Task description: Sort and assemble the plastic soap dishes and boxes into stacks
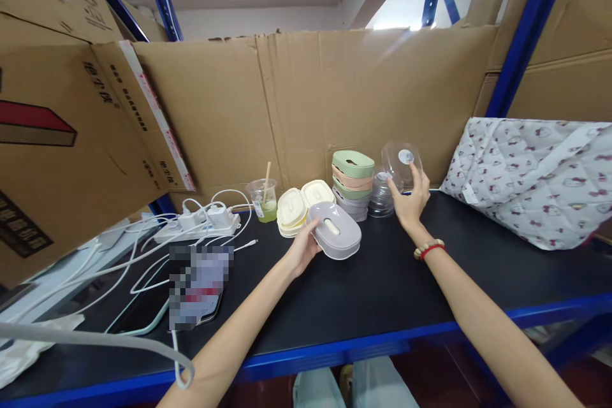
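Observation:
My left hand (pixel 303 247) grips the left rim of a lavender-grey oval box (pixel 336 230), tilted just above the black shelf surface (pixel 382 287). My right hand (pixel 408 201) holds up a clear plastic lid (pixel 401 160) with a round white sticker on it. Below that lid stands a stack of clear lids (pixel 380 196). Between the hands rises a stack of green, pink and grey oval boxes (pixel 354 182). Two cream oval lids (pixel 303 201) lean beside the grey box.
A plastic cup of green drink with a straw (pixel 263 199) stands at the cardboard back wall (pixel 306 102). A white power strip with cables (pixel 201 224) and a phone (pixel 194 287) lie left. A patterned cloth bundle (pixel 535 172) fills the right. Blue shelf edge (pixel 335 350) runs near me.

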### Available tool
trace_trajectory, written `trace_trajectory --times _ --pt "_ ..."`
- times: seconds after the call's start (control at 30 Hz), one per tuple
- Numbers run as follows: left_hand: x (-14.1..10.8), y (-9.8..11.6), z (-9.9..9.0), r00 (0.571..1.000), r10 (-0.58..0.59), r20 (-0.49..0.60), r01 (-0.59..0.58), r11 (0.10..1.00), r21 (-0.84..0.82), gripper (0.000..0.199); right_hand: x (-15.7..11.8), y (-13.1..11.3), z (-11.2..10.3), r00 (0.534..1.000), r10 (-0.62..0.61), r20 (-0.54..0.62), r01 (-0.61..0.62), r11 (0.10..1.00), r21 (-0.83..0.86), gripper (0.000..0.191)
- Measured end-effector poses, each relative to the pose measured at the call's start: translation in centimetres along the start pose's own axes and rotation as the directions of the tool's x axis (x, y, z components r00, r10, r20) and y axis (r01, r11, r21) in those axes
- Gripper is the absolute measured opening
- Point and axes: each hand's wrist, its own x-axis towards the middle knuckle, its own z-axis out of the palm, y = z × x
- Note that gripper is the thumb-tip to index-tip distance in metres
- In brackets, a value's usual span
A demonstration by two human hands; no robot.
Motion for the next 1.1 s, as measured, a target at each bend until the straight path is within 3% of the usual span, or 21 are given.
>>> trace_trajectory --times 0.07,0.13,0.23,0.3,0.37,0.5,0.57,0.67,0.77,0.87,0.93,1.1 --pt "0.0 0.2 0.1 0.997 0.074 -0.011 -0.074 0.996 -0.044 0.034 -0.5 -1.9 -0.4 0.994 -0.108 -0.029 0.112 0.981 0.158 0.059" --pt "-0.1 0.5 0.1 0.994 0.11 -0.014 -0.11 0.99 -0.082 0.038 -1.5 -3.7 -0.6 0.962 -0.268 0.049 0.236 0.909 0.344 0.054" --pt "-0.4 1.1 0.2 0.99 0.144 0.01 -0.141 0.982 -0.122 0.046 -3.5 -5.9 -0.5 0.817 -0.52 0.249 0.329 0.775 0.54 0.048" --pt "-0.5 1.3 0.2 0.986 0.168 0.017 -0.163 0.976 -0.144 0.047 -4.6 -6.8 -0.3 0.729 -0.587 0.351 0.308 0.74 0.597 0.046" --pt "-0.6 1.5 0.2 0.984 0.18 0.009 -0.177 0.971 -0.161 0.046 -5.3 -7.2 -0.2 0.694 -0.588 0.416 0.256 0.741 0.621 0.046" --pt "-0.6 1.6 0.1 0.982 0.185 -0.022 -0.186 0.967 -0.174 0.041 -5.7 -7.4 -0.4 0.683 -0.519 0.513 0.11 0.768 0.631 0.047" --pt "-0.5 1.5 0.0 0.981 0.182 -0.064 -0.19 0.967 -0.169 0.042 -5.7 -7.6 -0.4 0.658 -0.444 0.608 -0.033 0.79 0.612 0.048" --pt "-0.2 1.3 -0.3 0.971 0.211 -0.112 -0.225 0.965 -0.135 0.047 -5.9 -8.2 -0.4 0.58 -0.234 0.78 -0.391 0.76 0.519 0.059" --pt "0.1 0.8 -0.7 0.951 0.304 -0.063 -0.307 0.95 -0.05 0.052 -6.1 -9.0 -0.4 0.479 -0.027 0.878 -0.669 0.636 0.385 0.073" --pt "0.4 0.5 -1.0 0.94 0.337 -0.045 -0.337 0.941 0.017 0.052 -6.1 -9.7 -0.4 0.37 0.08 0.925 -0.791 0.549 0.269 0.074" --pt "0.4 0.4 -1.0 0.941 0.331 -0.073 -0.329 0.944 0.031 0.051 -6.1 -10.1 -0.4 0.327 0.128 0.936 -0.84 0.494 0.225 0.076" --pt "0.1 0.8 -0.7 0.957 0.276 -0.091 -0.277 0.961 0.004 0.048 -6.0 -10.5 -0.5 0.324 0.156 0.933 -0.858 0.465 0.22 0.076"
